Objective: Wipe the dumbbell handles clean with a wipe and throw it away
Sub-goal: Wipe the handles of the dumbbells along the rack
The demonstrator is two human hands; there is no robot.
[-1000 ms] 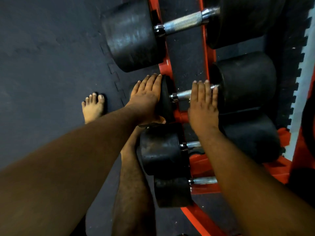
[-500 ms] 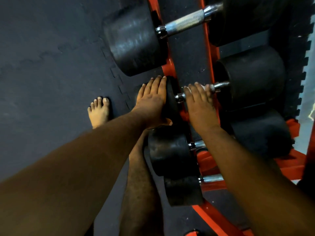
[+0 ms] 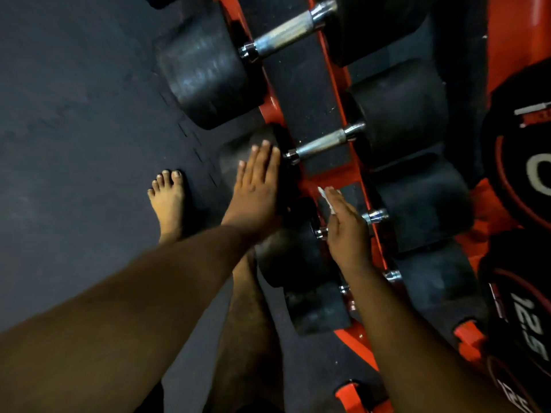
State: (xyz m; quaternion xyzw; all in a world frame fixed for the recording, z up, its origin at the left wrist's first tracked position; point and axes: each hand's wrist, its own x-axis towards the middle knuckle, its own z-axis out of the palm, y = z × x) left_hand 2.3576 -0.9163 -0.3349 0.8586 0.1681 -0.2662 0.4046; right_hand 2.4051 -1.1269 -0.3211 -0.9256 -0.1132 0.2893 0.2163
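Several black dumbbells lie across a red rack. The second dumbbell's knurled steel handle is bare. My left hand rests flat, fingers straight, on that dumbbell's left head. My right hand lies over the handle of the third dumbbell, covering it between its collars. A small white wipe sticks out from under the fingers of my right hand, which holds it. The top dumbbell's handle is untouched.
A fourth, smaller dumbbell sits nearest me on the rack. Black weight plates with red and white markings stand at the right. My bare foot and leg are on the dark rubber floor mats left of the rack.
My right hand has left the second dumbbell's handle and come back toward me onto the third one, with the wipe now showing. My left hand stays on the second dumbbell's head.
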